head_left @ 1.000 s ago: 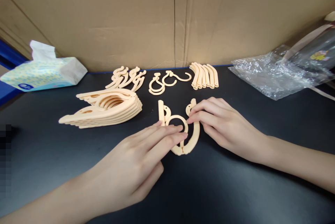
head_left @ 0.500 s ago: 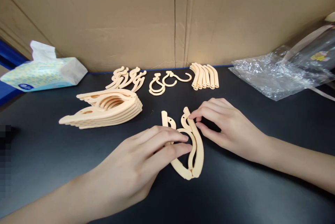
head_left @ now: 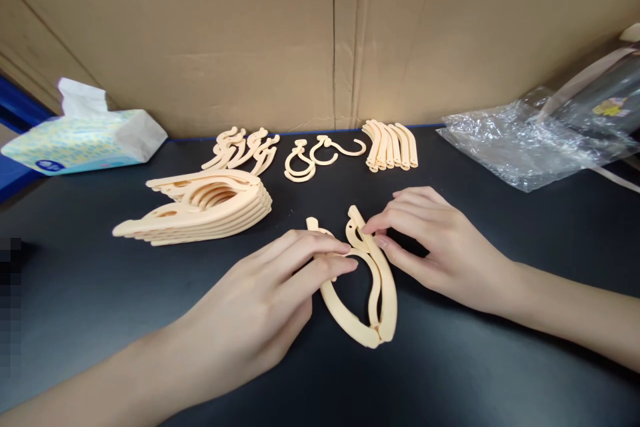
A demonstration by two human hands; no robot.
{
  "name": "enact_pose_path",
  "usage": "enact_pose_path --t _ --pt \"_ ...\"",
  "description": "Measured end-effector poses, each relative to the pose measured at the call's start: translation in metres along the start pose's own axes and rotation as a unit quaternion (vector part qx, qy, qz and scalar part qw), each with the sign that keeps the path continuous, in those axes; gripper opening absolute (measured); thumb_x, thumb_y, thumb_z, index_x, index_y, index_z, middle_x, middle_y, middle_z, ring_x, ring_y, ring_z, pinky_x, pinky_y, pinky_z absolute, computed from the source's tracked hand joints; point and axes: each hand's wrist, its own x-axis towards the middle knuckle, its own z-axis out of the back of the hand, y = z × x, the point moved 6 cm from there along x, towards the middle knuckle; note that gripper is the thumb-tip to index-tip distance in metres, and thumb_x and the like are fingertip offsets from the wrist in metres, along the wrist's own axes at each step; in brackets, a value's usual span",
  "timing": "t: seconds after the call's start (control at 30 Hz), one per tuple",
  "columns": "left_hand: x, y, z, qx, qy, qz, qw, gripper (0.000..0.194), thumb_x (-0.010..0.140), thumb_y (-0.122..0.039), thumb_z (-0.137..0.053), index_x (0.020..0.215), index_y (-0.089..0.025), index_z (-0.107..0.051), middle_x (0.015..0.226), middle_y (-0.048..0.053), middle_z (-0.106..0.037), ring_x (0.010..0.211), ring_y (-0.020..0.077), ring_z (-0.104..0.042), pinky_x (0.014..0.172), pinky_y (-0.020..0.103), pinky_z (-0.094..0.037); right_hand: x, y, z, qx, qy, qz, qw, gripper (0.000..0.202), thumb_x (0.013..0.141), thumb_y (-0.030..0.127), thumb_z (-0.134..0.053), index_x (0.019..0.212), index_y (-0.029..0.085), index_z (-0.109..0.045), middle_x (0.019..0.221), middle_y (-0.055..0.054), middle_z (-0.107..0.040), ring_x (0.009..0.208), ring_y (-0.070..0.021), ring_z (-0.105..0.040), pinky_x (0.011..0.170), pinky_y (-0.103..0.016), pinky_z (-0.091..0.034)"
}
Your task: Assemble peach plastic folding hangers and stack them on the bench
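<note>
A folded cream plastic hanger (head_left: 389, 287) lies on the black table with its joined end toward me and two arm tips pointing away. My left hand (head_left: 280, 287) lies over its left arm, fingers wrapped on that arm and partly hiding it. My right hand (head_left: 425, 240) pinches the upper part of the right arm between thumb and index finger. Left of the hands sits a stack of folded cream hangers (head_left: 215, 214). Behind are loose curved pieces (head_left: 240, 150), several hooks (head_left: 300, 164) and a row of arm pieces (head_left: 391, 146).
A tissue pack (head_left: 90, 140) stands at the back left. Clear plastic wrapping (head_left: 530, 140) lies at the back right beside a dark bag (head_left: 610, 94) with a strap. Cardboard (head_left: 225, 34) rises along the table's far edge.
The hanger's joined end has shifted slightly right and nearer to me. My left hand's fingers have moved a little left, and the left arm's tip is slightly lower.
</note>
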Motion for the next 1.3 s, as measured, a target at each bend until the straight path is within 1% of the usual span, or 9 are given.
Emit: enact_pose_path --t 0.27,0.43,0.63,0.73,0.83,0.97,1.1,1.23,1.3 --pt "0.001 -0.003 0.001 -0.001 -0.012 0.000 1.000 0.044 0.086 -0.001 -0.042 0.126 -0.017 -0.051 0.126 0.009 -0.054 0.119 0.0192 -0.048 0.103 0.034 -0.042 -0.001 -0.001 0.001 0.011 0.004 -0.001 1.000 0.011 0.092 0.018 -0.049 0.094 0.020 -0.060 0.083 0.000 -0.068 0.076 -0.0136 -0.060 0.095 -0.037 -0.036" --pt "0.001 -0.004 0.001 0.001 -0.008 0.002 1.000 0.040 0.087 -0.006 -0.047 0.125 -0.017 -0.051 0.126 0.008 -0.054 0.123 0.0197 -0.044 0.101 0.031 -0.043 0.001 0.000 0.002 0.018 0.008 -0.004 1.000 0.012 0.092 0.018 -0.049 0.094 0.018 -0.061 0.085 -0.001 -0.068 0.078 -0.0128 -0.060 0.096 -0.036 -0.035" --pt "0.001 -0.003 0.001 0.009 -0.007 0.028 1.000 0.037 0.089 -0.013 -0.051 0.125 -0.018 -0.050 0.127 0.009 -0.053 0.125 0.0220 -0.043 0.104 0.036 -0.040 0.000 0.003 -0.001 0.019 0.032 0.025 0.999 0.014 0.094 0.021 -0.046 0.095 0.020 -0.060 0.095 -0.002 -0.068 0.086 -0.0144 -0.060 0.094 -0.038 -0.036" --pt "0.001 -0.002 0.000 0.014 -0.012 0.046 0.999 0.038 0.089 -0.017 -0.052 0.127 -0.019 -0.049 0.132 0.009 -0.049 0.126 0.0228 -0.042 0.104 0.037 -0.040 -0.001 0.004 -0.003 0.011 0.048 0.039 0.998 0.016 0.094 0.022 -0.046 0.096 0.020 -0.061 0.099 -0.004 -0.067 0.089 -0.0155 -0.058 0.091 -0.037 -0.038" --pt "0.000 0.000 0.000 0.020 -0.018 0.057 0.998 0.040 0.090 -0.020 -0.052 0.129 -0.021 -0.047 0.134 0.009 -0.047 0.128 0.0239 -0.041 0.105 0.039 -0.040 -0.002 0.007 -0.005 0.001 0.060 0.056 0.997 0.017 0.094 0.025 -0.047 0.098 0.019 -0.062 0.104 -0.006 -0.065 0.094 -0.0167 -0.057 0.091 -0.037 -0.038" --pt "-0.003 0.003 -0.004 0.040 -0.003 0.058 0.997 0.049 0.089 -0.025 -0.054 0.136 -0.021 -0.041 0.140 0.011 -0.043 0.132 0.0278 -0.038 0.107 0.044 -0.038 -0.003 0.011 -0.007 -0.002 0.074 0.075 0.994 0.020 0.094 0.029 -0.046 0.101 0.018 -0.062 0.109 -0.008 -0.063 0.097 -0.0179 -0.056 0.093 -0.038 -0.039" --pt "-0.004 0.005 -0.005 0.048 -0.001 0.054 0.997 0.055 0.089 -0.032 -0.056 0.139 -0.021 -0.035 0.144 0.011 -0.039 0.135 0.0284 -0.034 0.110 0.048 -0.034 -0.003 0.013 -0.007 0.010 0.094 0.082 0.992 0.023 0.093 0.033 -0.048 0.104 0.017 -0.062 0.114 -0.009 -0.062 0.101 -0.0186 -0.055 0.095 -0.039 -0.038" --pt "-0.004 0.007 -0.008 0.051 0.024 0.064 0.996 0.059 0.089 -0.037 -0.056 0.140 -0.020 -0.033 0.147 0.012 -0.035 0.137 0.0285 -0.031 0.111 0.050 -0.032 -0.003 0.016 -0.010 0.021 0.119 0.103 0.987 0.029 0.090 0.039 -0.052 0.107 0.017 -0.060 0.123 -0.011 -0.059 0.113 -0.0199 -0.051 0.101 -0.041 -0.036" --pt "-0.005 0.007 -0.009 0.051 0.029 0.069 0.996 0.061 0.088 -0.038 -0.056 0.141 -0.020 -0.032 0.147 0.013 -0.035 0.137 0.0295 -0.031 0.110 0.050 -0.032 -0.004 0.018 -0.011 0.022 0.120 0.115 0.986 0.037 0.088 0.045 -0.054 0.109 0.016 -0.059 0.126 -0.012 -0.057 0.119 -0.0207 -0.048 0.104 -0.043 -0.034"
